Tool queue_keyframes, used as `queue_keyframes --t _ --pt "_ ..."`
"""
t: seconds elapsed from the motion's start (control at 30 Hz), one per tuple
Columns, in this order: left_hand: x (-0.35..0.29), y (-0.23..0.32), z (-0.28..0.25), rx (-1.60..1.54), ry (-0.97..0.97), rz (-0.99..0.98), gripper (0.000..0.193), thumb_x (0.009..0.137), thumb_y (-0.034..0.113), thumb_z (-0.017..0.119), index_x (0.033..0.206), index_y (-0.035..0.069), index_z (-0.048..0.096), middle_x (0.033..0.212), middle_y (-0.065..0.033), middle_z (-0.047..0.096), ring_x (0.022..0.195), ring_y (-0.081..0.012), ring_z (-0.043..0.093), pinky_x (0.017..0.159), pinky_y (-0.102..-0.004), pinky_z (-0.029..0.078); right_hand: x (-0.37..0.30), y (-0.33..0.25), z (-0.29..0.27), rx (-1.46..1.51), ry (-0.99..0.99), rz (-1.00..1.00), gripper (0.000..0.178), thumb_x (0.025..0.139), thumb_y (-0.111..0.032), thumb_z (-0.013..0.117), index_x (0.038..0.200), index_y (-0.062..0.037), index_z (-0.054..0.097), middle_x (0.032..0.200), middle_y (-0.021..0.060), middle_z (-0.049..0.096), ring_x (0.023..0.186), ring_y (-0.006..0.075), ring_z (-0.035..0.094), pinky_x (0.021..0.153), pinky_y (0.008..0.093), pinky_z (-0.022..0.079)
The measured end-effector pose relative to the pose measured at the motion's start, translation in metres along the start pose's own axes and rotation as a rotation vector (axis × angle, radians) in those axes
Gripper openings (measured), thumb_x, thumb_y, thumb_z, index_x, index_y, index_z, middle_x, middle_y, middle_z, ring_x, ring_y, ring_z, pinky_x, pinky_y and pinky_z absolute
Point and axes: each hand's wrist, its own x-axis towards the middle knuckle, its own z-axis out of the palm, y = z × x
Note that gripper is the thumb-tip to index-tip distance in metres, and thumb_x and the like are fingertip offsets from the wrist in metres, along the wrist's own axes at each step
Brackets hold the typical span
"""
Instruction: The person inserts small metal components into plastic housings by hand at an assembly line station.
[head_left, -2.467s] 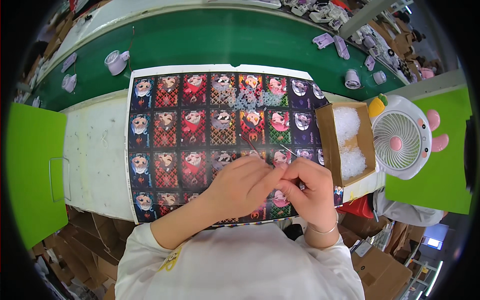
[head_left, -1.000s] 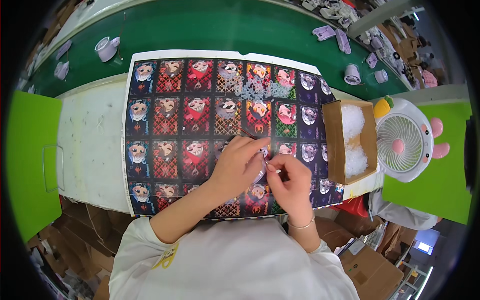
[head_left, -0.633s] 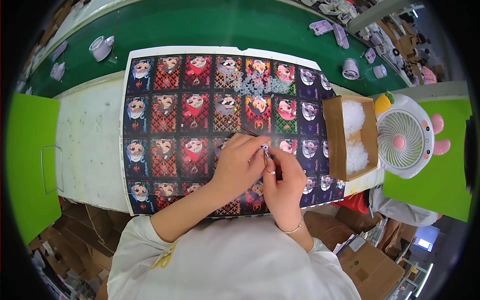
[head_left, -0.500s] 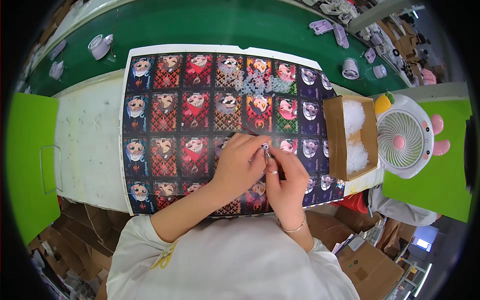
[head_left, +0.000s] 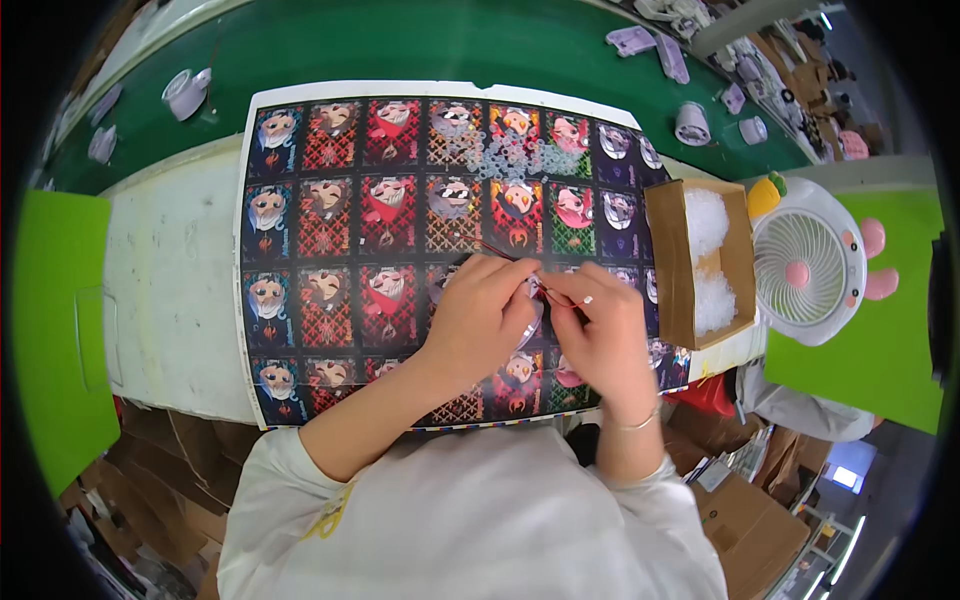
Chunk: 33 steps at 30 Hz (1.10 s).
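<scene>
Both of my hands work close together over a printed sheet [head_left: 335,260] of cartoon character cards. My left hand [head_left: 485,310] is closed around a small pale, shiny part [head_left: 532,325], mostly hidden by the fingers. Dark red thin wires [head_left: 494,248] stick out beyond its fingertips. My right hand [head_left: 608,335] pinches a thin red wire at that part; a tiny white connector [head_left: 587,300] shows by its fingers. Farther off on the sheet lies a pile of small translucent rings [head_left: 515,158].
On the right stands an open cardboard box [head_left: 672,275] with clear plastic bits, beside a white fan [head_left: 800,270] with pink ears. Lilac housings [head_left: 692,124] lie on the green conveyor belt [head_left: 400,50] at the back. Green panels [head_left: 70,330] flank the white table [head_left: 170,290].
My right hand has shifted right and turned, drawing its wire with the connector outward. My left hand stays nearly in place on the pale part. The view has tilted slightly.
</scene>
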Motion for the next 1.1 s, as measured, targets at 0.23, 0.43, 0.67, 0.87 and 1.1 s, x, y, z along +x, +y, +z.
queue_keyframes --t 0.23,0.43,0.67,0.87,1.1 --pt "0.005 -0.001 -0.004 0.02 -0.057 0.01 0.023 0.084 0.002 0.057 0.104 -0.004 0.067 0.092 -0.0175 0.067 0.087 -0.0356 0.061 0.079 -0.0428 0.049 0.063 0.005 -0.031 -0.305 -0.543 -0.349 0.012 0.072 -0.003 0.063 0.082 -0.0002 0.069 0.078 0.0177 0.061 0.078 0.0367 0.061 0.066 0.0444 0.05" --pt "0.004 0.007 -0.011 0.074 -0.13 -0.066 0.022 0.088 0.004 0.055 0.105 0.0 0.067 0.093 -0.0174 0.067 0.088 -0.0346 0.062 0.079 -0.0421 0.049 0.077 0.0 -0.045 -0.314 -0.69 -0.28 0.006 0.073 -0.004 0.061 0.072 -0.0004 0.065 0.075 0.0182 0.063 0.08 0.037 0.062 0.07 0.0453 0.05" --pt "-0.012 0.041 -0.095 0.369 -0.173 0.236 0.037 0.08 0.002 0.056 0.116 0.001 0.064 0.098 -0.0171 0.064 0.091 -0.0357 0.058 0.081 -0.0465 0.047 0.024 0.068 -0.045 -0.565 -0.162 -0.057 0.027 0.077 -0.001 0.058 0.104 -0.0026 0.063 0.09 0.0158 0.06 0.086 0.0351 0.06 0.076 0.0424 0.05" --pt "0.096 0.021 -0.162 1.034 -0.096 0.416 0.041 0.076 0.004 0.06 0.117 0.002 0.063 0.099 -0.0138 0.059 0.094 -0.0341 0.056 0.083 -0.0458 0.046 0.053 0.076 -0.074 -0.427 -0.094 -0.141 0.035 0.079 0.0 0.059 0.114 -0.0031 0.06 0.102 0.017 0.055 0.099 0.0344 0.055 0.086 0.0431 0.048" --pt "0.238 -0.089 -0.141 1.412 0.021 0.529 0.016 0.081 0.014 0.058 0.094 0.006 0.065 0.09 -0.0074 0.062 0.092 -0.0255 0.059 0.079 -0.0393 0.049 0.194 0.185 -0.117 -0.854 0.06 0.462 0.038 0.089 -0.026 0.062 0.122 -0.0072 0.057 0.126 0.0221 0.055 0.112 0.0451 0.057 0.091 0.0511 0.052"
